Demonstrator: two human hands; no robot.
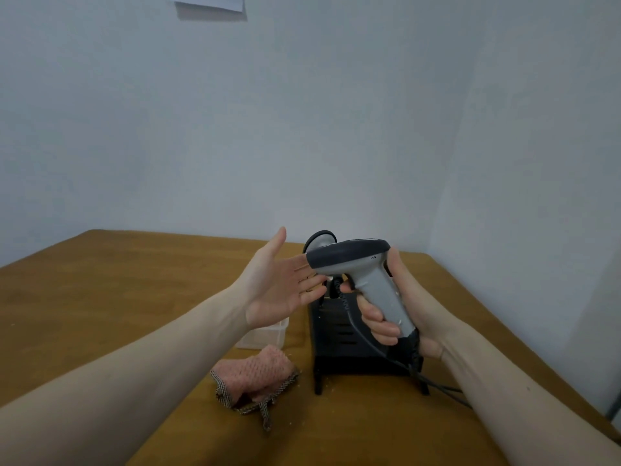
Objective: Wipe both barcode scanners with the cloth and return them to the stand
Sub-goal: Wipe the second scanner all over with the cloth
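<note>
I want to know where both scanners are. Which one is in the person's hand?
The nearer scanner, gripped by its grey handle in the right hand. The other scanner sits behind it in the black stand.

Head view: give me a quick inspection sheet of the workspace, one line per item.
Surface: wooden table, small pale crumbs near the stand.
Job's things: held scanner lifted above the black stand; second scanner behind it, apparently in the stand; pink cloth crumpled on the table, untouched.
Clutter: clear plastic box left of the stand.
Grippers: right hand wrapped around the held scanner's handle; left hand open, its fingers at the scanner's head.
Cables: black cable running from the handle towards the table's right edge.
Surroundings: pale wall; paper sheet at top.
</note>
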